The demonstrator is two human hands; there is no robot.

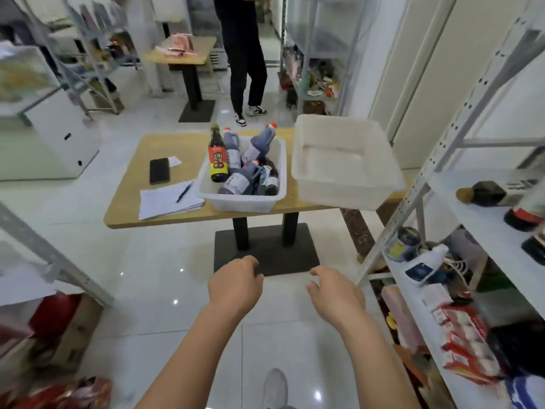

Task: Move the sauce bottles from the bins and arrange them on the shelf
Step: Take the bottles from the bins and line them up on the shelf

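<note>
A white bin [206, 190] on the wooden table [132, 208] holds several dark sauce bottles; one with a red and yellow label [218, 159] stands upright at its left side. Beside it on the right sits a second white bin [345, 190], with nothing in it. The white metal shelf [483, 219] at the right carries dark bottles [483, 193] lying and standing. My left hand [236, 286] and my right hand [336, 293] hang over the floor in front of the table, holding nothing, fingers loosely curled and apart.
A black phone [159, 170], papers [168, 199] and a pen lie on the table's left part. A person in black [244, 54] stands behind the table. Another table [182, 51] and metal racks stand further back. Boxes and packets fill the lower shelf [460, 335] at the right.
</note>
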